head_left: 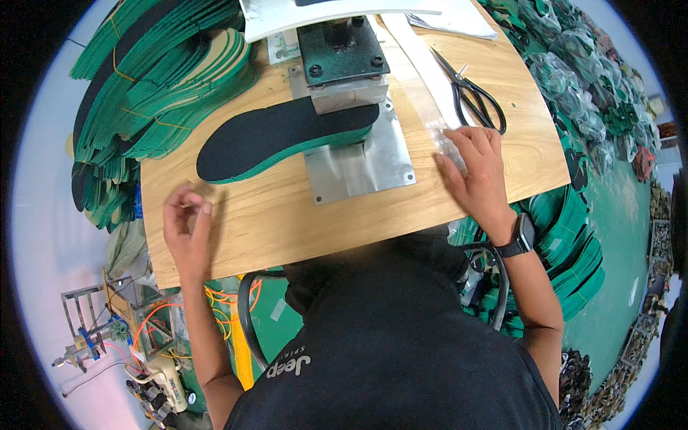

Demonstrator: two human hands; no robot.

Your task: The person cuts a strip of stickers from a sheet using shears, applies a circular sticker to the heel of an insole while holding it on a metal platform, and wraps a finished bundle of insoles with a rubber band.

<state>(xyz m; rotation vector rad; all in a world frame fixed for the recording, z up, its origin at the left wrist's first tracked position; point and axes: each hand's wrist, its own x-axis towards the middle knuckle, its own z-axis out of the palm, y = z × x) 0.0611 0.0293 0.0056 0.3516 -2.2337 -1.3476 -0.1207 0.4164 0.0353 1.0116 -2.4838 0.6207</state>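
Note:
A black-topped insole with a green edge (265, 140) lies with its right end under a press head (344, 61), above a shiny metal base plate (362, 172). To the left of the insole is my left hand (188, 222), loosely curled above the table's edge, thumb and fingers apart and nothing seen in them. My right hand (476, 172) reaches over a strip of small clear stickers (438, 132) right of the press. Its index finger and thumb touch or hover at the strip, with a gap between them.
Bundled green and black insoles (165, 86) pile up at the far left. Black-handled scissors (476, 100) lie beyond my right hand, near papers (459, 18). A white panel (287, 18) overhangs the press. More green insoles (566, 244) stand below the wooden table (265, 229) at right.

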